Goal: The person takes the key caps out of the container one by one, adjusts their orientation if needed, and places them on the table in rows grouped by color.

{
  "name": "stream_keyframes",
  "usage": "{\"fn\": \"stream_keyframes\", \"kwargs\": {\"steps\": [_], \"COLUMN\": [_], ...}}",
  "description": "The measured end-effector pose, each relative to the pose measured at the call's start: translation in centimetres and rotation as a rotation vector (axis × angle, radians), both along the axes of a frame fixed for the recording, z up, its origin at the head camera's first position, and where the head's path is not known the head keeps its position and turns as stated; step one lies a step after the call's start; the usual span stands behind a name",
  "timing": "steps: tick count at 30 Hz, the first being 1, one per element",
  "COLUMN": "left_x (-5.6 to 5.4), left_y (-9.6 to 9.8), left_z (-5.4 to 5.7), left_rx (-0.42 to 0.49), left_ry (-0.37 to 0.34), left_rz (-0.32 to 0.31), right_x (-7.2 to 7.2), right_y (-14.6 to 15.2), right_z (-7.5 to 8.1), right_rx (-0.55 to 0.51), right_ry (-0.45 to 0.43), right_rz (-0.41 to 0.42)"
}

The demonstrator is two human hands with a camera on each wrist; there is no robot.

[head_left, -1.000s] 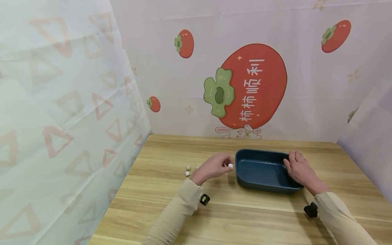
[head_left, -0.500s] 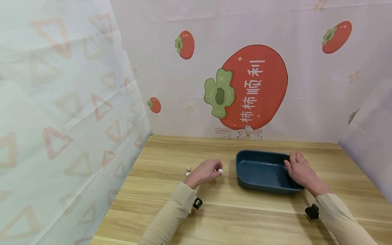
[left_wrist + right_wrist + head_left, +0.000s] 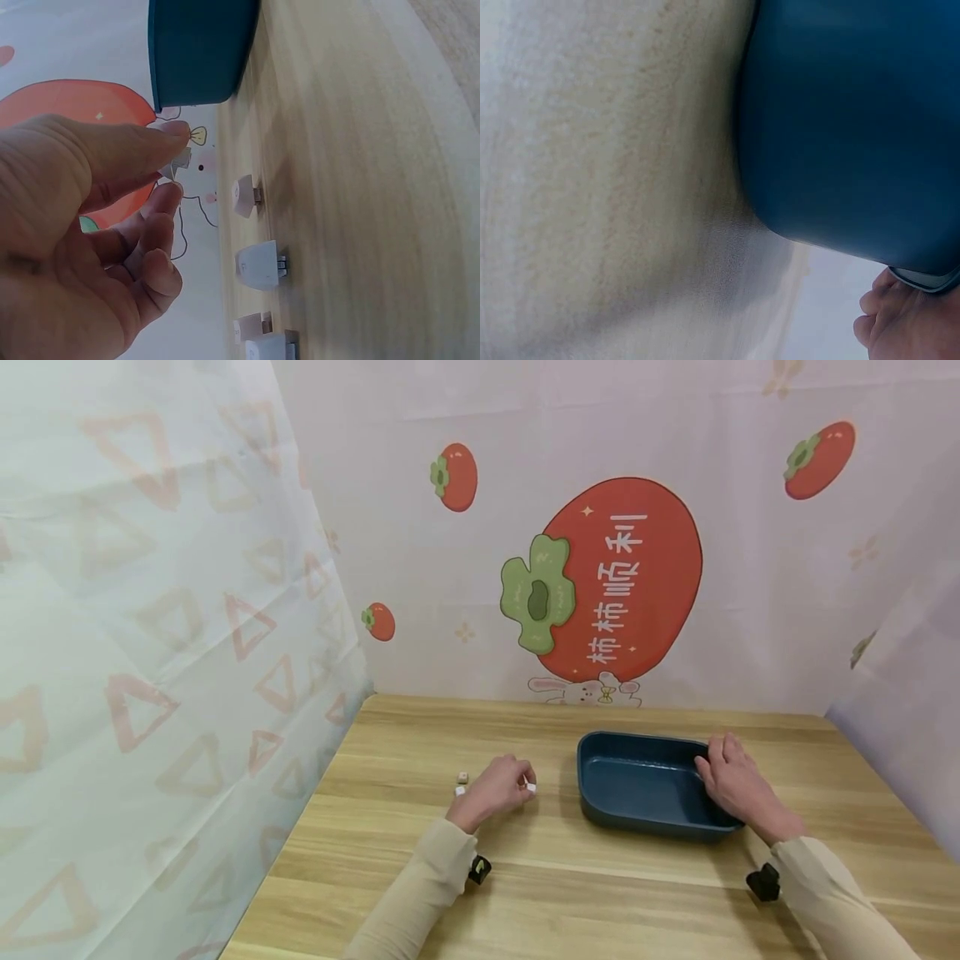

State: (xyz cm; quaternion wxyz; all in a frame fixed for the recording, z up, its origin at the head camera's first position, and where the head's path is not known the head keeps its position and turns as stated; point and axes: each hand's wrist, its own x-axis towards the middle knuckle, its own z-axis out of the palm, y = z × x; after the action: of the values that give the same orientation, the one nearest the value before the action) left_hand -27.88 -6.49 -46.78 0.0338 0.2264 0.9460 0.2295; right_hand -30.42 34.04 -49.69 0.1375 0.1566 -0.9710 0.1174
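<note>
My left hand (image 3: 495, 789) pinches a small white keycap (image 3: 531, 787) between thumb and fingertips, left of the blue box. Close up in the left wrist view, the pinched keycap (image 3: 181, 160) is partly covered by the thumb. On the table below that hand lie several more keycaps, among them a white keycap (image 3: 257, 265) and a pinkish keycap (image 3: 244, 196); in the head view the hand hides some of them. At the box's right end, my right hand (image 3: 742, 785) holds the rim of the deep rectangular blue box (image 3: 637, 822).
A wood-grain table (image 3: 600, 893) carries everything. Behind it hangs a pale cloth (image 3: 420, 552) printed with red persimmons, and another cloth (image 3: 180, 693) with triangles borders the left side. A black wrist camera (image 3: 764, 882) sits under the right sleeve.
My left hand has drawn back to the left and slightly nearer, away from the box, with the white keycap still in its fingertips. The right hand keeps its place on the box.
</note>
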Motion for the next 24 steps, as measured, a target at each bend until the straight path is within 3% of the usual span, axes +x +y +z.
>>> {"fn": "stream_keyframes", "kwargs": {"steps": [6, 11, 18, 24], "left_x": [0.2, 0.3, 0.4, 0.6], "left_y": [0.0, -0.1, 0.3, 0.5], "left_z": [-0.5, -0.8, -1.0, -1.4], "left_rx": [0.034, 0.001, -0.149, -0.21], "left_ry": [-0.04, -0.044, 0.058, 0.039], "left_rz": [0.035, 0.067, 0.069, 0.104], "right_x": [0.3, 0.3, 0.1, -0.1], "right_y": [0.0, -0.2, -0.1, 0.1], "right_z": [-0.2, 0.2, 0.3, -0.1], "right_rx": [-0.01, -0.021, -0.022, -0.026], "right_ry": [0.009, 0.013, 0.027, -0.045], "right_rz": [-0.001, 0.006, 0.014, -0.007]}}
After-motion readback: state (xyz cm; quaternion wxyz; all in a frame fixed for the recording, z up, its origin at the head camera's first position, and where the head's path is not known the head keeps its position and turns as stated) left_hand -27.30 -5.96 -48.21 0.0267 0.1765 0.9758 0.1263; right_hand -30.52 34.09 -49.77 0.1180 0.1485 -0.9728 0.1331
